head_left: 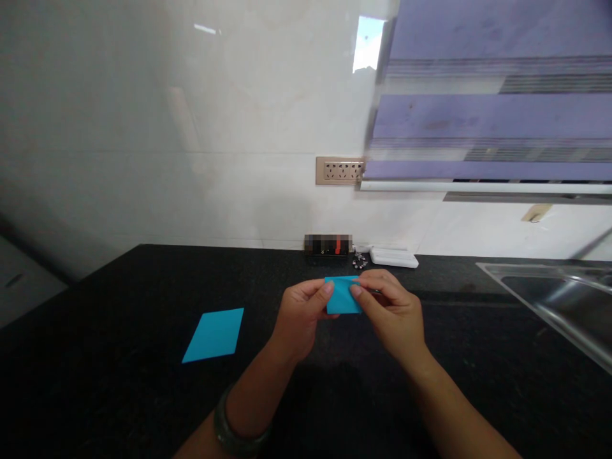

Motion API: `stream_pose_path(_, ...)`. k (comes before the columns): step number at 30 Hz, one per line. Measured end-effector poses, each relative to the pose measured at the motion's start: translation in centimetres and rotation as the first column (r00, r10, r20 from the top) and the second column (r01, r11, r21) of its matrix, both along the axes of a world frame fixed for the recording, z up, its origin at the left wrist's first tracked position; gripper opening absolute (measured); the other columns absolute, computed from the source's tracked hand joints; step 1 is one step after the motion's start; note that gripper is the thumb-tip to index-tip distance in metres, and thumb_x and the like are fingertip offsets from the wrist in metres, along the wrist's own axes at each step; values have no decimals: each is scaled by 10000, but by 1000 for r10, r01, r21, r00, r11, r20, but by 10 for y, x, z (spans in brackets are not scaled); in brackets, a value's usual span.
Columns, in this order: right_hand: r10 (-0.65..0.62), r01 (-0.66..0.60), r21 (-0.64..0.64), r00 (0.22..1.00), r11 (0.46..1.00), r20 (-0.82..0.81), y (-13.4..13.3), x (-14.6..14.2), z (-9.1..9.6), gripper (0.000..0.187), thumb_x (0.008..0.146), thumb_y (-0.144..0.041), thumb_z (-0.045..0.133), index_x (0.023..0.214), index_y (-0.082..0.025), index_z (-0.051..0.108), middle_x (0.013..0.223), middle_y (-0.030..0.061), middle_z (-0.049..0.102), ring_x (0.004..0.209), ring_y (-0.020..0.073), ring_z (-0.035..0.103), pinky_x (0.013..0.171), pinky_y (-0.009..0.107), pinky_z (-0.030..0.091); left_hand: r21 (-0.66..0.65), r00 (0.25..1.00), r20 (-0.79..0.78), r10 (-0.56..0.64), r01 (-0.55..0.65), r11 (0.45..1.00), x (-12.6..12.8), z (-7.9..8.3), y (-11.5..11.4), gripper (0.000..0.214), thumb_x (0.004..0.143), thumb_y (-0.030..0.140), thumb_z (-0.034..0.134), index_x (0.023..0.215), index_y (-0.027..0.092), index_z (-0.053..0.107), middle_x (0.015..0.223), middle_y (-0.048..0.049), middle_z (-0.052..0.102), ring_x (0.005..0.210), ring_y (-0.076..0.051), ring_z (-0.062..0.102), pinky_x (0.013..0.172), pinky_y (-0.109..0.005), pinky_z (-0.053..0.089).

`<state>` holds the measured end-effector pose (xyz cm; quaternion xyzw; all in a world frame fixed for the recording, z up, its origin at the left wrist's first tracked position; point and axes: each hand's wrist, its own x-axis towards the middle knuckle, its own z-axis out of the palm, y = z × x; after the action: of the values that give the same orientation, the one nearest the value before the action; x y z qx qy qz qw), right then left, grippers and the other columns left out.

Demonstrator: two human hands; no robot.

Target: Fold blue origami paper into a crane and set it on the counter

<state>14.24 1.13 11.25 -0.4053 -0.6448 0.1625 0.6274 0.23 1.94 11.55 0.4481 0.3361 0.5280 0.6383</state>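
A small folded piece of blue paper (341, 297) is held above the black countertop (119, 395) between both hands. My left hand (302, 319) pinches its left edge with thumb and fingers closed. My right hand (392, 312) pinches its right edge, fingers curled over the top. A second flat sheet of blue paper (214, 334) lies on the counter to the left, well apart from my hands. A dark bracelet sits on my left wrist.
A steel sink (554, 299) is set into the counter at the right. Against the white wall stand a small dark box (329, 245), a beaded item (360, 261) and a white flat case (393, 257). A wall socket strip (340, 171) and a window blind (492, 102) are above.
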Motion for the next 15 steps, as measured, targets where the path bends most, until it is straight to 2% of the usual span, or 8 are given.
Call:
stream_pose_path(4, -19, 18, 38, 1000, 999, 24, 1, 1, -1, 135, 731, -127, 601, 819, -222, 640, 824, 20, 566, 761, 138, 551, 601, 266, 445, 26, 1000, -9, -21, 21, 999, -2, 2, 0, 269, 750, 319, 575, 883, 94, 637, 697, -40, 583, 588, -90, 518, 509, -206, 460)
stream_pose_path(8, -8, -5, 103, 991, 995, 133, 1, 4, 2, 235, 729, -92, 592, 901, -243, 646, 857, 24, 556, 773, 139, 544, 616, 275, 439, 20, 998, -28, -51, 52, 998, -4, 5, -1, 265, 753, 329, 565, 862, 94, 623, 673, -28, 562, 575, -90, 510, 482, -202, 460)
stream_pose_path(12, 57, -104, 174, 965, 979, 256, 0, 10, 6, 318, 733, -55, 571, 963, -261, 646, 920, 41, 539, 836, 153, 525, 680, 307, 443, -12, 998, -27, -59, 59, 998, -5, 7, -1, 251, 745, 336, 571, 830, 104, 611, 663, -20, 563, 576, -95, 526, 493, -215, 478)
stream_pose_path(15, 130, -191, 167, 938, 967, 322, -1, 15, 8, 343, 737, -46, 561, 977, -276, 646, 1030, 57, 495, 839, 150, 507, 660, 307, 451, -21, 998, -23, -65, 64, 998, -6, 7, -2, 247, 740, 345, 572, 811, 112, 612, 650, -13, 568, 567, -97, 532, 500, -227, 485)
